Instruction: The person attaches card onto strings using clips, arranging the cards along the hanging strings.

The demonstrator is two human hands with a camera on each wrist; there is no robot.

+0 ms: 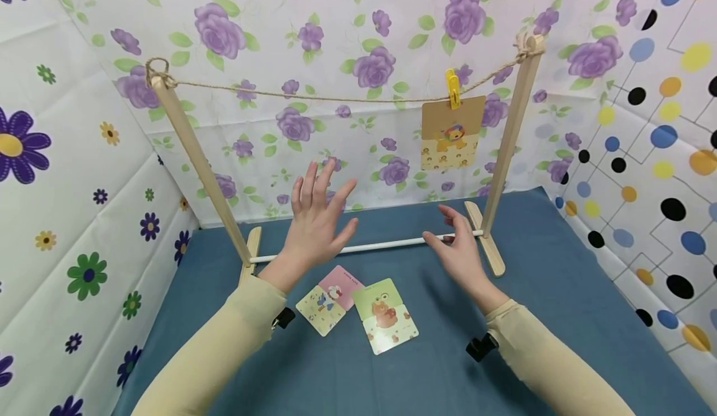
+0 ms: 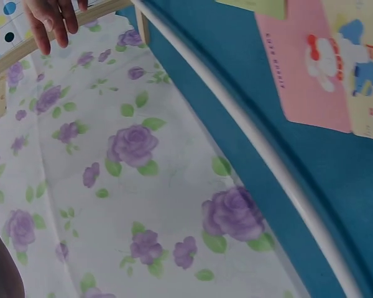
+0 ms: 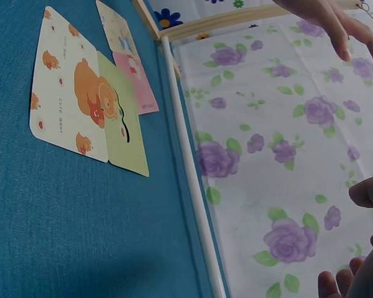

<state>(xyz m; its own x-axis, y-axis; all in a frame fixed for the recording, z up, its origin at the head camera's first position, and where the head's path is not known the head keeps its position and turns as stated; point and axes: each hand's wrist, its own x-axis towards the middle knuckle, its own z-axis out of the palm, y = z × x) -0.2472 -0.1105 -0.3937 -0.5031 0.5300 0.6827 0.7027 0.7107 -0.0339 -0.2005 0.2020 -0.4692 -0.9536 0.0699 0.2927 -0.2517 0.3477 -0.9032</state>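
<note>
My left hand [image 1: 316,217] is raised with its fingers spread, over the white rod [image 1: 386,243] of a wooden stand. Lower on the right, my right hand [image 1: 456,248] hovers by the rod's right end, thumb apart from loosely bent fingers, holding nothing. Two cards lie on the blue cloth between my forearms: a pink and cream card [image 1: 330,299] with a white character, and a green and white bear card [image 1: 385,316] overlapping its edge. A brown bear card [image 1: 451,134] hangs from the twine [image 1: 313,97] under a yellow clothespin [image 1: 453,89].
Two wooden posts, the left post [image 1: 198,167] and the right post [image 1: 512,136], carry the knotted twine. Their feet, such as the right foot [image 1: 486,241], stand on the blue cloth [image 1: 560,316]. Flowered fabric [image 1: 336,42] hangs close behind; patterned sheets enclose both sides.
</note>
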